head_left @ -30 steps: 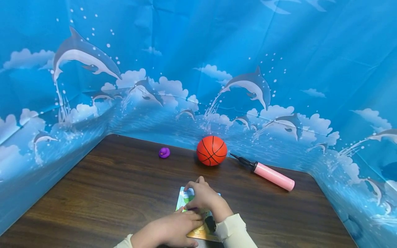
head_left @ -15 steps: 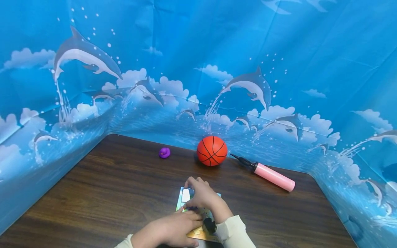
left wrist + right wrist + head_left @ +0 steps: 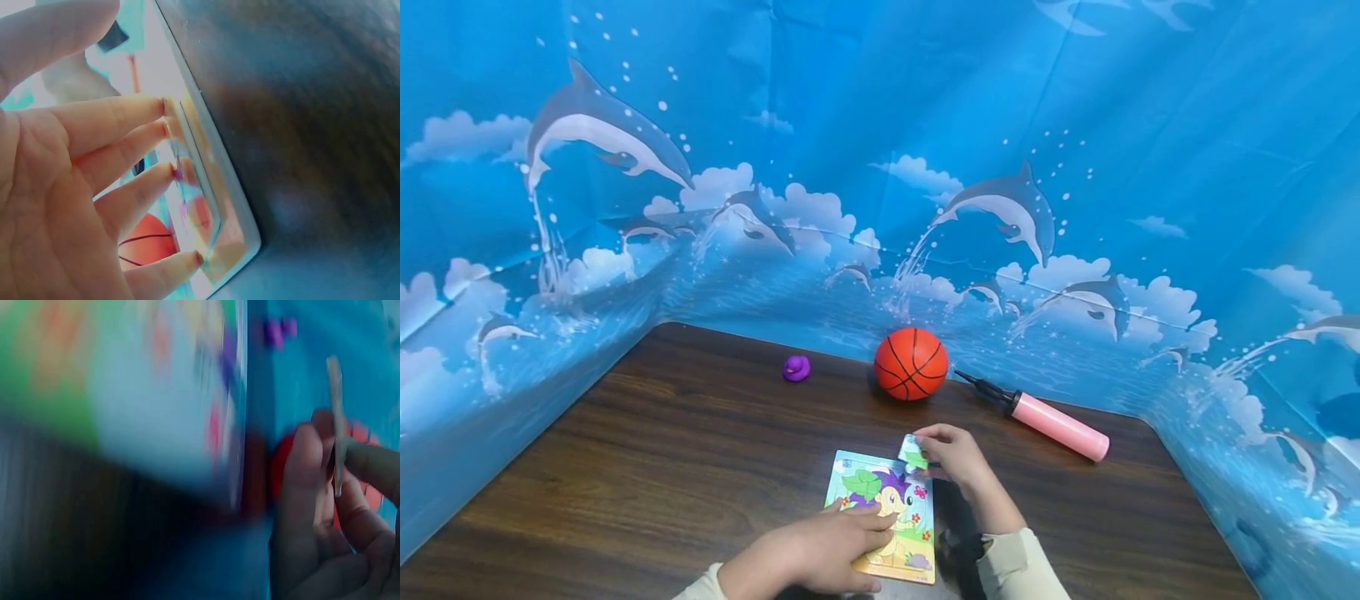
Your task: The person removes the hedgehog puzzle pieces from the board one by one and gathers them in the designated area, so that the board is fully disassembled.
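A jigsaw puzzle board (image 3: 891,575) with a purple-haired cartoon animal lies flat near the table's front edge. My left hand (image 3: 820,550) rests on its lower left part with fingers spread; in the left wrist view the straight fingertips touch the board's face (image 3: 228,250). Just beyond the board's upper right corner, my right hand (image 3: 958,458) pinches a puzzle piece (image 3: 913,452) printed light blue and green. The right wrist view shows this thin piece (image 3: 337,419) edge-on between thumb and fingers. Part of the puzzle picture is hidden under my left hand.
Toward the back of the brown table (image 3: 700,433) are a purple rubber duck (image 3: 797,368), an orange toy basketball (image 3: 912,364) and a pink hand pump (image 3: 1060,425) with a black nozzle. A blue dolphin-print sheet (image 3: 850,125) surrounds the table's back and sides.
My right hand has moved right from above the puzzle to beyond its upper right corner, with the puzzle piece now plainly visible in its fingers. My left hand has hardly moved.
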Demonstrator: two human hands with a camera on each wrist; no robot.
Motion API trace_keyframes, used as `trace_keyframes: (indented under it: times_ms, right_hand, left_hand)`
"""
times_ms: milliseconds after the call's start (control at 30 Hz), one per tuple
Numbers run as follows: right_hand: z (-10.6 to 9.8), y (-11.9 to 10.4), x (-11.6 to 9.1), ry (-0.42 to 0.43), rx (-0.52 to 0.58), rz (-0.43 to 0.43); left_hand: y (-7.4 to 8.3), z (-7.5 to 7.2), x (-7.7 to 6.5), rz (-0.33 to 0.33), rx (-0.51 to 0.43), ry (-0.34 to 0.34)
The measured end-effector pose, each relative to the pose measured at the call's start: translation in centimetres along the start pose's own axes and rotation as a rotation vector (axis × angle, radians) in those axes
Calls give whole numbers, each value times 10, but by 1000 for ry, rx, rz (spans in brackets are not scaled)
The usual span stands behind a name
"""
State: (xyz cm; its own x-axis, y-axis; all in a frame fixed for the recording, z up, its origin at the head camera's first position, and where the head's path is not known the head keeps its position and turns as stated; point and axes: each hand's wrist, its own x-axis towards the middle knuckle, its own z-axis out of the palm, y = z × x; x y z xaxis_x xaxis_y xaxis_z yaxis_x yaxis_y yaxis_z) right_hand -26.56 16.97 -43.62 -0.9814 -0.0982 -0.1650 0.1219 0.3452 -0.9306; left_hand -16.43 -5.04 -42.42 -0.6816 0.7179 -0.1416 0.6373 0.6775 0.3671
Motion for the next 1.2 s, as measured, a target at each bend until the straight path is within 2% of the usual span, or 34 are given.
trace_keyframes:
  times_ms: [133, 200, 267, 400, 467, 600, 700, 767, 833, 1000, 1100, 1200]
  right_hand:
    - [-46, 20, -1, 164, -103, 75]
    - [-62, 27, -4, 209, -159, 77]
    - [-70, 34, -4, 220, -194, 67]
    - [-75, 39, -5, 217, -285, 32]
    - [-75, 39, -6, 231, -367, 6]
    - [-71, 33, -7, 277, -528, -20]
    - [-63, 26, -7, 290, -601, -30]
    - [-53, 21, -8, 260, -629, -63]
    - [-40, 14, -10, 182, -663, -136]
    - [-4, -8, -15, -144, -716, -357]
    - [12, -18, -17, -285, -742, -390]
    - [21, -23, -14, -345, -799, -364]
  left_hand:
    - [1, 0, 0, -16, -21, 3]
    - [1, 0, 1, -20, -26, 6]
    - [1, 0, -1, -24, -25, 10]
    - [1, 0, -1, -22, -24, 9]
    - [1, 0, 0, -19, -23, 9]
    - [2, 0, 1, -23, -26, 11]
    - [3, -1, 0, -29, -26, 7]
    - [3, -2, 1, -30, -28, 0]
    - [2, -2, 1, -28, -31, -9]
    - [-1, -3, 1, -14, -46, -25]
    - [-1, -3, 1, 4, -29, -18]
    - [0, -2, 1, 12, -7, -12]
